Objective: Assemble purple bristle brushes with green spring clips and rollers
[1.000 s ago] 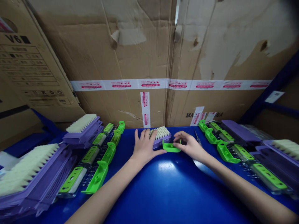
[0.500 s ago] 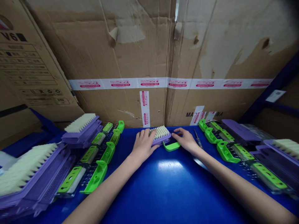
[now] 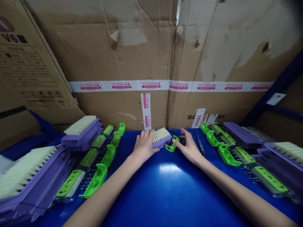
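A purple brush with cream bristles lies bristles-up at the far middle of the blue table. My left hand rests on its left end, fingers curled over it and thumb along its near edge. A green plastic handle piece sits tilted at the brush's right end. My right hand pinches this green piece between thumb and fingers, with the other fingers spread.
Stacks of purple brushes and rows of green-handled parts line the left side. More green parts and purple brushes lie on the right. A small screwdriver lies right of my right hand. Cardboard boxes stand behind.
Both hands moved the brush and green piece farther away toward the boxes. The green piece, flat on the table before, is now tipped up against the brush's right end.
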### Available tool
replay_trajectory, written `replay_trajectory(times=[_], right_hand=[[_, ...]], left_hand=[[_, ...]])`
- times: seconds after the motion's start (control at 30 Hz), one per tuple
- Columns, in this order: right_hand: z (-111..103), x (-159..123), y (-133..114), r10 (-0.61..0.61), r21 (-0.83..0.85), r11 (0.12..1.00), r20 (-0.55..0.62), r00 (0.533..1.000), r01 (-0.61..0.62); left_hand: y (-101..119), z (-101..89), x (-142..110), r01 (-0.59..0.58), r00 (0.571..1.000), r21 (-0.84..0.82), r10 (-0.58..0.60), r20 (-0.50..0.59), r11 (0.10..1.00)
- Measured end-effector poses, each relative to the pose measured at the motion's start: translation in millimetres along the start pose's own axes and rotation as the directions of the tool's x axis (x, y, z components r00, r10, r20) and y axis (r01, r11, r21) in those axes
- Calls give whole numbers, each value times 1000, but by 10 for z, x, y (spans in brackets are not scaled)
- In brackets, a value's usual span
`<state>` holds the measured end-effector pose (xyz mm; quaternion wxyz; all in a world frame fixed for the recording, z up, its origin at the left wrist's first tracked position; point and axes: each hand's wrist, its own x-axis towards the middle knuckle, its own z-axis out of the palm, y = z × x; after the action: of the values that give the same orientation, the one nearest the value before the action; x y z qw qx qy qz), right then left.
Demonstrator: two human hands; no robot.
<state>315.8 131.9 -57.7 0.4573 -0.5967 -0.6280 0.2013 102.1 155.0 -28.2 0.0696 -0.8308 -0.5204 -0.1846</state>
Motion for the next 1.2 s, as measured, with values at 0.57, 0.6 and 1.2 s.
replay_trajectory(times=[0.57, 0.6, 1.2], right_hand=[[20, -92, -110, -194, -171, 950, 335, 922, 262], [34, -81, -106, -210, -164, 947, 338, 917, 277], [116, 7, 15, -445, -103, 873, 231, 865, 477]], left_hand=[[-157, -312, 52, -27, 933, -86, 56, 356, 996], [-144, -293, 52, -36, 939, -87, 64, 337, 996], [11, -74, 222, -315, 940, -37, 317, 127, 949]])
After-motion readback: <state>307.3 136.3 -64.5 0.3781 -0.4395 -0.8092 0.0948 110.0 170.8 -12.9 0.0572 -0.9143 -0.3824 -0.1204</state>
